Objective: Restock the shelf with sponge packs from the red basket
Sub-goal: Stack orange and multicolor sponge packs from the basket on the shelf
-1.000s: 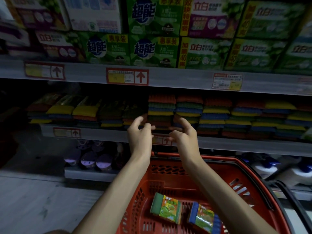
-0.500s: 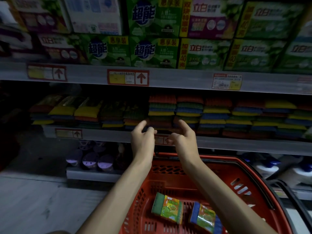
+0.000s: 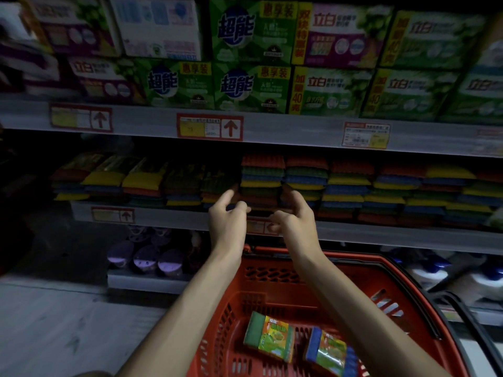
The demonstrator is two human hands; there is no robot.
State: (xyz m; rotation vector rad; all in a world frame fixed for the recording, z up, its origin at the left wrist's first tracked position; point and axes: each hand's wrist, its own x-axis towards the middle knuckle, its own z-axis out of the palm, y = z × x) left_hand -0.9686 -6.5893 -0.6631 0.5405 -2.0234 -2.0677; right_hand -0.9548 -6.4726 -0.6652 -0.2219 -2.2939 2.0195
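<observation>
The red basket (image 3: 280, 281) stands below my arms, with two sponge packs lying in it: a green-edged one (image 3: 268, 336) and a blue-edged one (image 3: 330, 352). My left hand (image 3: 227, 221) and right hand (image 3: 295, 220) are raised side by side at the front edge of the middle shelf (image 3: 381, 235). Both hands hold nothing, fingers loosely curled. Just behind them sits a stack of sponge packs (image 3: 261, 180) in red, green, blue and yellow, its lowest part hidden by my fingers.
Further sponge stacks (image 3: 394, 191) fill the middle shelf to the right and lower piles (image 3: 114, 183) to the left. Green and purple detergent boxes (image 3: 250, 85) line the upper shelf. Purple items (image 3: 147, 259) and white bottles (image 3: 427, 273) sit on the bottom shelf. A black basket handle (image 3: 462, 317) lies at right.
Both hands have drawn back slightly from the sponge stack and lowered a little toward the shelf edge, fingers curling in. The packs in the basket have not moved.
</observation>
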